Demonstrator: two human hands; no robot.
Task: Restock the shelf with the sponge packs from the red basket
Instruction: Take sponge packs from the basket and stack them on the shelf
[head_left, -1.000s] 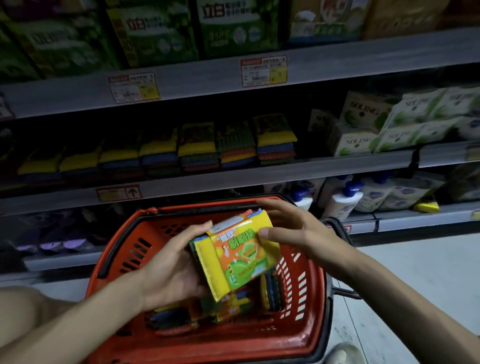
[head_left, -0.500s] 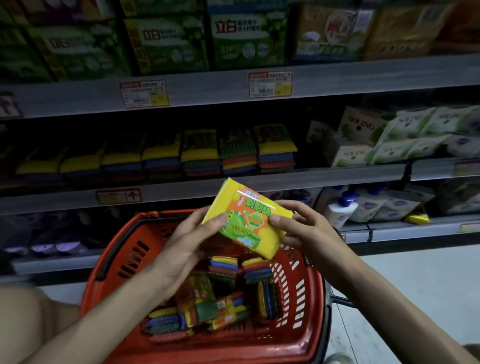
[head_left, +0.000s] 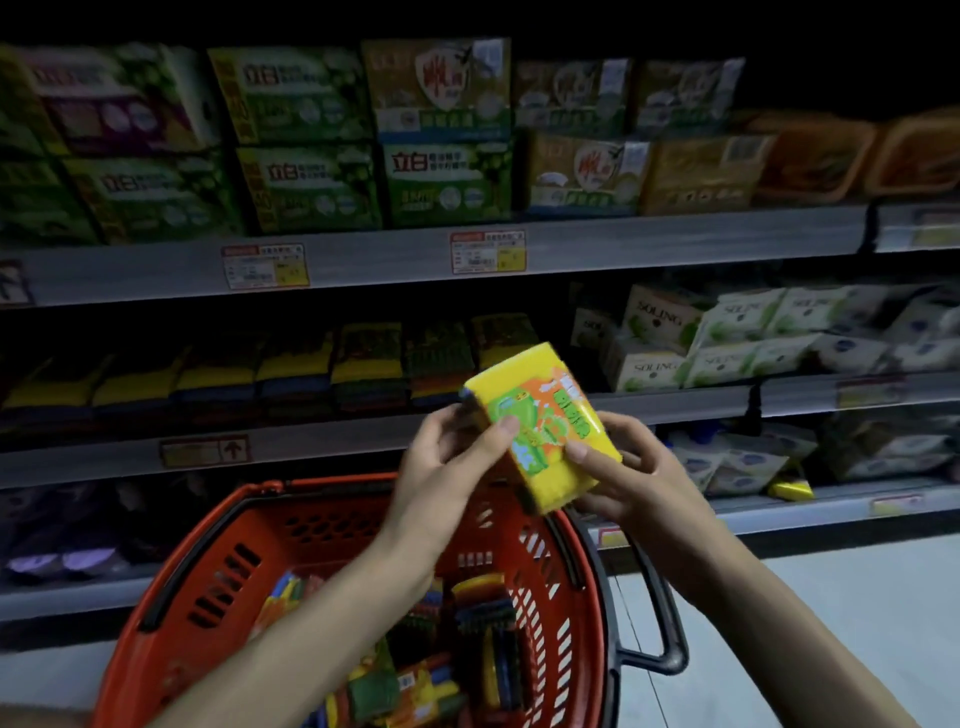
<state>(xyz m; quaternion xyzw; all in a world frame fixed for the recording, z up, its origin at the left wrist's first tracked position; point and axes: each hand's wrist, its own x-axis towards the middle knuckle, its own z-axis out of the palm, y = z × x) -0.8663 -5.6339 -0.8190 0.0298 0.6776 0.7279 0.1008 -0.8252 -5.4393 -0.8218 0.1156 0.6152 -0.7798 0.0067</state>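
The left hand (head_left: 447, 467) and the right hand (head_left: 631, 478) together grip one yellow sponge pack (head_left: 543, 423), held up above the far rim of the red basket (head_left: 218, 561). The left thumb lies across the pack's printed green and orange face, with the other left fingers wrapped behind its left edge. The right thumb presses on the lower right of the same face, and the right palm cups the pack from beneath. The pack is tilted, its top end leaning away toward the shelf (head_left: 322, 439), where stacked sponge packs (head_left: 363, 364) stand in a row along the middle level. More sponge packs (head_left: 467, 644) lie jumbled in the bottom of the basket, under the person's forearms. White wipe packets (head_left: 727, 332) fill the shelf to the right of the sponge row.
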